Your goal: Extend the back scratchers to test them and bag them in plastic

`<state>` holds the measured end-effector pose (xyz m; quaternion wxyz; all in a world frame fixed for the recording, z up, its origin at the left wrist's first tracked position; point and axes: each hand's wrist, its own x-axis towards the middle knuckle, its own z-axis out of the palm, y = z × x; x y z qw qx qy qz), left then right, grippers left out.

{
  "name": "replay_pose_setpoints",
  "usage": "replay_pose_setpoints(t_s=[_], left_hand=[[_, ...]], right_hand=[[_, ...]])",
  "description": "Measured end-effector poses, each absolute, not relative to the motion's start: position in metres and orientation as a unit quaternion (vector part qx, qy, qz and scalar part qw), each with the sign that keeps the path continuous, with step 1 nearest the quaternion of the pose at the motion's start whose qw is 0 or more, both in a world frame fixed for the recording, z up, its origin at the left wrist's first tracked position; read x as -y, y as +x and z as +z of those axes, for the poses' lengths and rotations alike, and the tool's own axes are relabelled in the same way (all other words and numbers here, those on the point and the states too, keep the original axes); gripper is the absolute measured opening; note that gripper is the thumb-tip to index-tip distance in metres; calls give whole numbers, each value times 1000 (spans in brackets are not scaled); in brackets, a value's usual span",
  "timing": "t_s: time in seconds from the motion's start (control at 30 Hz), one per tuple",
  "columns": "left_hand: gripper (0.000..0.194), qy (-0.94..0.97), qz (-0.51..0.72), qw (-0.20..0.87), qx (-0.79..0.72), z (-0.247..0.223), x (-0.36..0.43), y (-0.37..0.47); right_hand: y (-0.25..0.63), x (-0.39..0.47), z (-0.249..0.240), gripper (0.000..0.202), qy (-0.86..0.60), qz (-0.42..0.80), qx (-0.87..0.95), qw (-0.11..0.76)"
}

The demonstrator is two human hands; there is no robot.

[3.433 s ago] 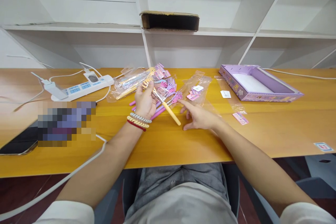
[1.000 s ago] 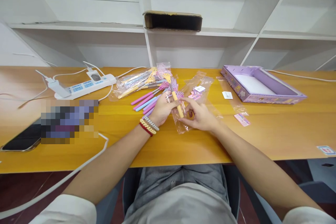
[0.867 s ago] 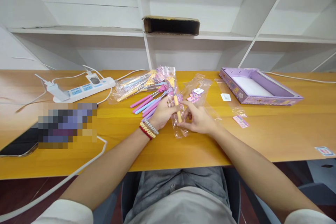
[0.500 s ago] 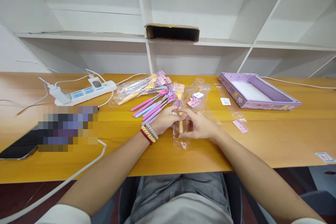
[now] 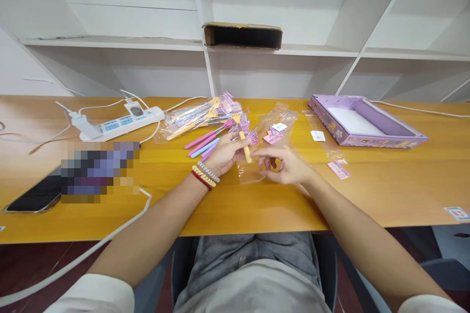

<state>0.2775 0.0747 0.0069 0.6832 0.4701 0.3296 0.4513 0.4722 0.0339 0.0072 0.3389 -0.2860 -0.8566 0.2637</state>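
Observation:
My left hand [image 5: 225,154] is closed around a yellow back scratcher [image 5: 246,149], its hand-shaped head pointing away and to the left. A clear plastic bag [image 5: 249,175] lies under the handle, between my hands. My right hand [image 5: 284,165] is beside the handle's lower end, with the index finger stretched toward it and the thumb apart below; the other fingers are curled. Several pink, blue and purple back scratchers [image 5: 201,144] lie just beyond my left hand, partly hidden by it. Behind them are bagged back scratchers [image 5: 194,120] with pink cards.
Pink cards and a white label [image 5: 279,127] lie on plastic bags right of centre. A purple tray box [image 5: 382,141] stands at the back right. To the left are a power strip [image 5: 127,122], a phone [image 5: 35,190] and a white cable [image 5: 121,225]. White shelves rise behind the table.
The back scratcher has moved up and left with my left hand and now tilts. My right hand has come away from around the handle. The view has shifted slightly.

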Motion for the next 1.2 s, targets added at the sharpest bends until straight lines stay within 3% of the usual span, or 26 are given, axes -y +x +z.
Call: replay_pose_setpoints(t_s=[0.17, 0.33, 0.57, 0.7, 0.9, 1.2], left_hand=[[25, 470, 442, 681, -347, 5, -72, 281], [21, 457, 420, 710, -331, 5, -70, 285], [48, 440, 414, 675, -424, 3, -73, 283], [56, 472, 438, 659, -389, 7, -68, 284], [53, 493, 404, 692, -341, 7, -62, 291], [30, 474, 381, 702, -370, 3, -65, 291]], right_hand=[[467, -37, 6, 21, -274, 205, 864, 369], [468, -38, 8, 19, -294, 210, 835, 415], [465, -44, 3, 34, -423, 396, 650, 492], [466, -48, 4, 33, -435, 439, 595, 514], [467, -50, 5, 23, -427, 494, 592, 473], [467, -48, 3, 21, -451, 535, 599, 389]])
